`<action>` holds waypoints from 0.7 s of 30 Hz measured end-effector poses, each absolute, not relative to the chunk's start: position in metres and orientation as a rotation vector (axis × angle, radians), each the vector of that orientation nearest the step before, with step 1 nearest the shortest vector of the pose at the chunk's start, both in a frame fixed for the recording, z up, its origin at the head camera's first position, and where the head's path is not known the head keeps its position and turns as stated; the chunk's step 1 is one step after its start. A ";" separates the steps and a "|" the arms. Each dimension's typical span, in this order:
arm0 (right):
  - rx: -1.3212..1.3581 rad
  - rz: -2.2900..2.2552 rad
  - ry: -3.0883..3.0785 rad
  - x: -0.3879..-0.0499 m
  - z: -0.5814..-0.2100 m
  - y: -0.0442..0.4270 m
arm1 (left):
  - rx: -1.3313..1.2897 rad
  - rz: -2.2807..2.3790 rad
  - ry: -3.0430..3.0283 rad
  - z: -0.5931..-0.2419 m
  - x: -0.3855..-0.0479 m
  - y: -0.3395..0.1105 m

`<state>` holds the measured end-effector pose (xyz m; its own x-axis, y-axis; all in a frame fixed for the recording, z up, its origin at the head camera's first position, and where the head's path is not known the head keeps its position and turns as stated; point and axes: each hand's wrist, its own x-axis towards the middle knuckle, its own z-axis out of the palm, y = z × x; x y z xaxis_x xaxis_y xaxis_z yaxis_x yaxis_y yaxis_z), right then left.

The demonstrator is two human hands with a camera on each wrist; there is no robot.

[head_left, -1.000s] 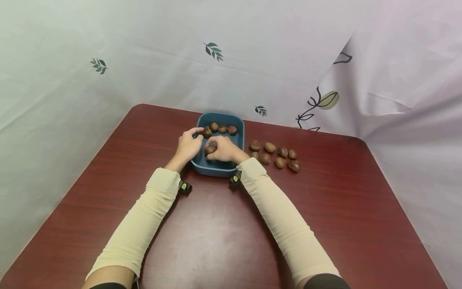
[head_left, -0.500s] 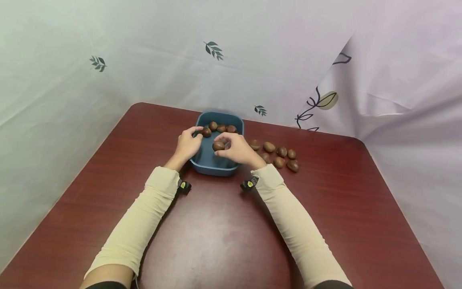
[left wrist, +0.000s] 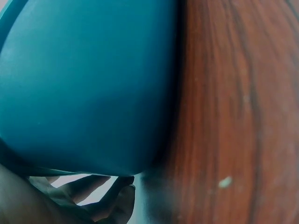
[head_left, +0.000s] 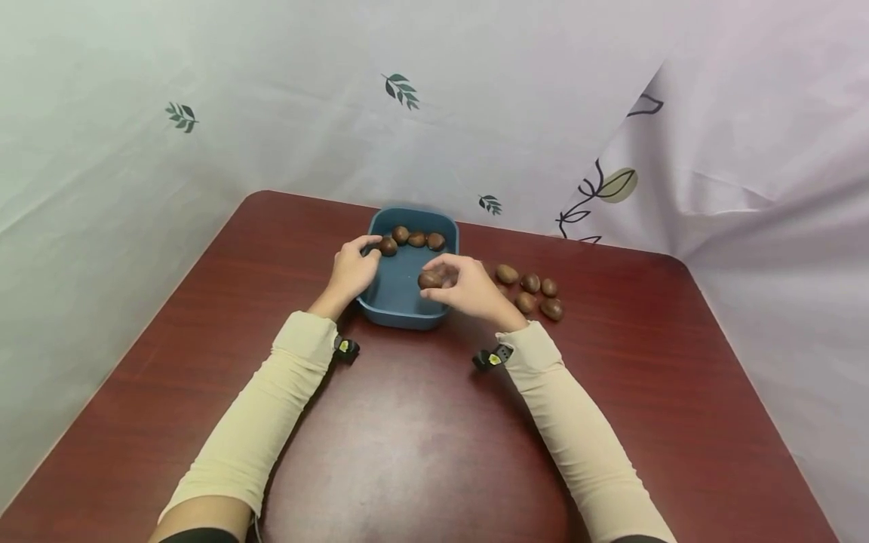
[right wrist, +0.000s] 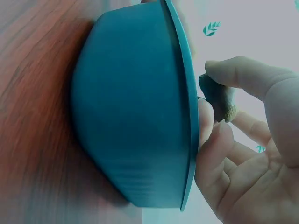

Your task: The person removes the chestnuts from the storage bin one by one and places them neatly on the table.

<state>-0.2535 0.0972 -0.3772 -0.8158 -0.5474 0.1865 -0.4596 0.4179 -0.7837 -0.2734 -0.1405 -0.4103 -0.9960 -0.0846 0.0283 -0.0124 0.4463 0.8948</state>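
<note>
A blue rectangular tub [head_left: 402, 320] stands on the table with several chestnuts [head_left: 417, 239] along its far end. My left hand [head_left: 354, 273] holds the tub's left side, index finger and thumb at the rim; in the left wrist view its fingers [left wrist: 112, 205] curl along the outer wall. Over the tub's right part, my right hand [head_left: 468, 288] pinches one brown chestnut [head_left: 430, 280] between thumb and fingers. The right wrist view shows that chestnut [right wrist: 218, 97] just above rim height, its rough pale end visible, with some fingers touching or close to the rim.
To the right of the tub lies a loose group of chestnuts [head_left: 529, 283], partly hidden behind my right hand. The reddish-brown table [head_left: 407, 437] ends at a pale leaf-patterned cloth [head_left: 434, 136] behind it.
My right hand has moved right across the tub from near its middle, carrying the chestnut towards the right rim. The left hand and the tub stay in place.
</note>
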 end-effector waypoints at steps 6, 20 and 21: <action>-0.820 -1.446 2.514 -0.250 -0.378 0.109 | 0.090 -1.613 -2.617 -0.412 -0.275 -0.141; -0.641 -1.544 2.465 -0.245 -0.381 0.134 | 0.074 -1.602 -2.614 -0.412 -0.275 -0.141; -0.640 -1.541 2.475 -0.245 -0.382 0.136 | 0.074 -1.600 -2.615 -0.412 -0.275 -0.141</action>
